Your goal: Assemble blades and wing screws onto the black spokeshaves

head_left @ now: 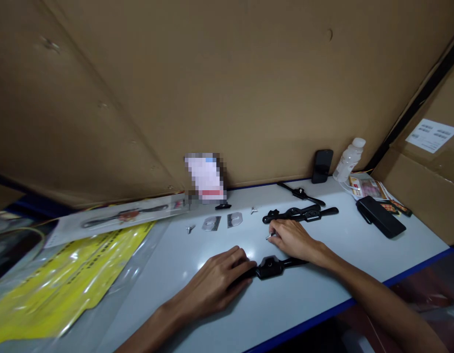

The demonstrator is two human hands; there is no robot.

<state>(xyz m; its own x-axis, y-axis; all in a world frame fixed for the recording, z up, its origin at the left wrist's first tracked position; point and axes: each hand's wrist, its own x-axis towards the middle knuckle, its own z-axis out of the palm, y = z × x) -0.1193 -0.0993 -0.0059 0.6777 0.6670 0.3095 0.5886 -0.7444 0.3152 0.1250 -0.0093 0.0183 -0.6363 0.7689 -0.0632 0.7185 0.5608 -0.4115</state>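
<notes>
Black and glossy, the two-handled tool (270,268) is being gripped by its left handle (251,271) in the left hand (225,274), fingers wrapped round, at the white worktop (304,296); whether it is resting flat cannot be told. Its other handle (293,262) is being partly hidden by the right arm (354,274). And over at the right hand (292,237), a small silver piece (269,236) is being pinched in the fingertips! Just beyond, a cluster of black tools (296,212) is being nearly touched by that hand. Farther left, two silver plates (211,224) are being flanked by winged screws (254,211).
</notes>
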